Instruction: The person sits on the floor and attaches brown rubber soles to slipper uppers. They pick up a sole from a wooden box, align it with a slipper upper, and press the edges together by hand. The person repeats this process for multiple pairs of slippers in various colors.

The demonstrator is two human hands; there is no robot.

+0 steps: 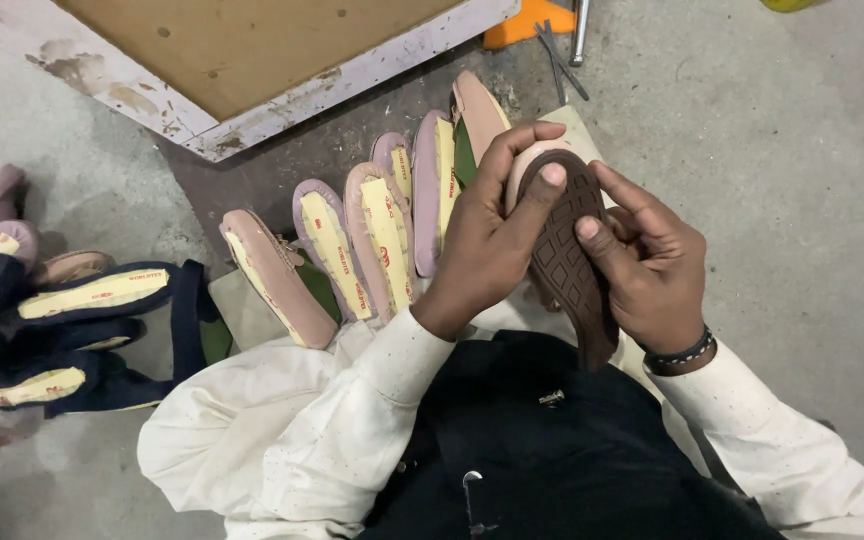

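Just right of the picture's centre, a dark brown sole (570,255) with a moulded grid tread is held tread-up between both hands, over the person's lap. At its nine o'clock side the left hand (487,245) wraps around a pink shoe upper (524,160) that peeks out behind the sole's toe end, fingers curled over the top and the thumb pressed flat on the tread near the toe. At the sole's three o'clock side the right hand (652,265) is closed around the edge, its thumb lying on the tread midway down and the other fingers tucked behind; a dark beaded bracelet (682,352) circles that wrist. The sole's heel end points down towards five o'clock, over a black apron (542,440) worn above white sleeves (282,420). Toward ten o'clock from the hands, a fanned row of pink shoe uppers with yellow insoles (372,235) leans one against the next on the grey concrete floor (792,150), the nearest of them just beside the left hand. Far off at nine o'clock lies a heap of navy uppers with yellow insoles (62,320), well apart from the hands. At eleven o'clock a brown board with a pale, worn frame (252,60) lies on the floor, and at twelve o'clock sits an orange object (527,22) beside some metal tools (567,45), too cropped to tell what they are.
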